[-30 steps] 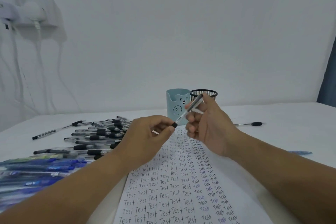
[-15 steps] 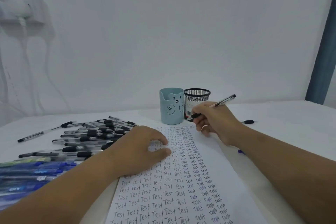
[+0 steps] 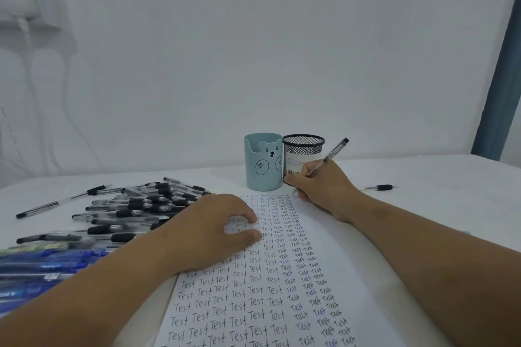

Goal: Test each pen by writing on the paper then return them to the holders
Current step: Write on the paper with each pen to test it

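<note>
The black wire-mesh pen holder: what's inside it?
Through the black wire-mesh pen holder only a white barcode label shows; no pens rise above its rim. The right hand covers its base.

pen (image 3: 330, 155): tilted, tip on paper (image 3: 282, 276) | holders (image 3: 263, 162): upright, behind paper

The white tabletop (image 3: 439, 177) carries the paper (image 3: 282, 290), two holders (image 3: 263, 162), a pen pile (image 3: 141, 205), and a stray pen (image 3: 379, 187).

Head view: single wide-angle camera, worn, facing forward and down.
Close over paper (image 3: 282, 276) and both forearms; table (image 3: 437, 191) recedes to wall (image 3: 253, 51); edges bowed, apparently lens distortion.
</note>
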Demonstrator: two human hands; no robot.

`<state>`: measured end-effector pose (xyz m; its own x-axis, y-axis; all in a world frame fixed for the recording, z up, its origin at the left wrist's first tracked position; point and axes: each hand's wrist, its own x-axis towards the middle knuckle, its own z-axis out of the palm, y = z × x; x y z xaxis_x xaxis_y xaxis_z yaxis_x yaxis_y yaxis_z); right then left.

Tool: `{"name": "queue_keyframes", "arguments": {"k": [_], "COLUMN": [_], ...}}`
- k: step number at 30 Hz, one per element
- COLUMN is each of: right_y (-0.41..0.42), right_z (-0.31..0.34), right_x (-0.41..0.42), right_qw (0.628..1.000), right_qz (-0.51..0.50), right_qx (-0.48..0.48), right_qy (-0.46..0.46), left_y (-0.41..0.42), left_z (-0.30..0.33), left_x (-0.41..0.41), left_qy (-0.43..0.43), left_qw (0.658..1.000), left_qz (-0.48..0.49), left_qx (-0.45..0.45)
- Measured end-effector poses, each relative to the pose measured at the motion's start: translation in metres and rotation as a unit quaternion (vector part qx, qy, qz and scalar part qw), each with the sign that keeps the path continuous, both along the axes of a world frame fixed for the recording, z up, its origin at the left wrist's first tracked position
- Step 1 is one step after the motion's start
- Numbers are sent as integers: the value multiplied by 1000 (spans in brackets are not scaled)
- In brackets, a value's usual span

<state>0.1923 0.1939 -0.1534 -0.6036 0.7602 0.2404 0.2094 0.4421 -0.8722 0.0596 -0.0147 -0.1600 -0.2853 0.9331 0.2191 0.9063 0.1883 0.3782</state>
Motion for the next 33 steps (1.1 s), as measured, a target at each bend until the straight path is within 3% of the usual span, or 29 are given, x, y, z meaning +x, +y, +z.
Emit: {"name": "queue_keyframes", "arguments": {"k": [17, 33], "right_y": [0, 2], "right_z": [-2, -5], "right_x": [-1, -2], "right_qw": [997, 998], "right_qz": [6, -9], "right_qx": [47, 49], "right_qy": [-53, -38], "left_y": [-1, -2], "left_z": [1, 2], "left_x": [2, 3], "left_qy": [-3, -6], "left_qw": [1000, 1000], "left_qz": [0, 0], "left_qx": [-1, -7]}}
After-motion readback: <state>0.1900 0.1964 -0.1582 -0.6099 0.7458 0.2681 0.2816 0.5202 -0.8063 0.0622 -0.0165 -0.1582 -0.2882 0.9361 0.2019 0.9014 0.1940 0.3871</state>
